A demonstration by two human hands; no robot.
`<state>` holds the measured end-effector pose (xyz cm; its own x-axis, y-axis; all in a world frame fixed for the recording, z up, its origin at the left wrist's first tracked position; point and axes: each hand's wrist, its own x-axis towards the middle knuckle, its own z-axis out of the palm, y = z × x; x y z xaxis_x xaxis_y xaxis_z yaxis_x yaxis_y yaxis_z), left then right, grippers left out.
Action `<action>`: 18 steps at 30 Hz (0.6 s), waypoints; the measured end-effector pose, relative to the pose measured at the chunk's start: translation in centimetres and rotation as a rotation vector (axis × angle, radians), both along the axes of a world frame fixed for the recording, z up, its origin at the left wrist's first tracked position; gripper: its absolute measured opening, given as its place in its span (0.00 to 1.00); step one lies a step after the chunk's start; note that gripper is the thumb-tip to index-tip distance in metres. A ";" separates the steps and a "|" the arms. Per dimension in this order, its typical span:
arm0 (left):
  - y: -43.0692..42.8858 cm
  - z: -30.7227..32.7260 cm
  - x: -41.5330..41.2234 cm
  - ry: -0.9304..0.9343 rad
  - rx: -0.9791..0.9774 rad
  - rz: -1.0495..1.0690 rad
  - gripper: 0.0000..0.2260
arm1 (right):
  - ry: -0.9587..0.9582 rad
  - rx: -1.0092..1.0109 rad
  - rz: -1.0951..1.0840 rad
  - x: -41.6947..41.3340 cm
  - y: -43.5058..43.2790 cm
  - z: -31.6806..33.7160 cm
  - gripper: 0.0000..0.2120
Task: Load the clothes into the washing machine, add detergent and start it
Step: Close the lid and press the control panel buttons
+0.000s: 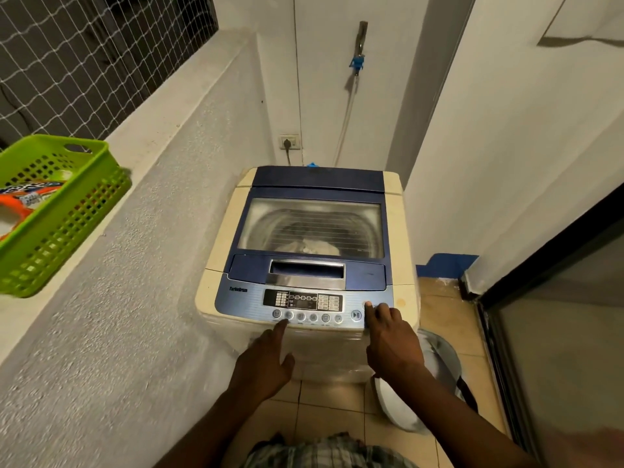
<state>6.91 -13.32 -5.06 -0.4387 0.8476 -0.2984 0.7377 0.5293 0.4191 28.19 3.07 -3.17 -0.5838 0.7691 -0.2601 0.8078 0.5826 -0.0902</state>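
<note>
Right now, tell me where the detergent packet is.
In the head view the orange detergent packet lies inside the green basket on the wall ledge at far left, left of the washing machine.

Control panel lettering [303, 300] too small, blurry.

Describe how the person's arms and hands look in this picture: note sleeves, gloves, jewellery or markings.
The left arm and right arm are bare to the frame's edge, with no sleeves. The left hand and right hand wear no gloves; no watch, ring, bracelet or marking is visible. The only clothing in view is a checked garment at the bottom edge.
</note>
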 end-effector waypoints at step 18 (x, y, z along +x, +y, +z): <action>0.1 0.2 -0.2 0.078 -0.038 -0.071 0.33 | 0.060 -0.123 -0.013 3.0 -4.2 -1.9 0.48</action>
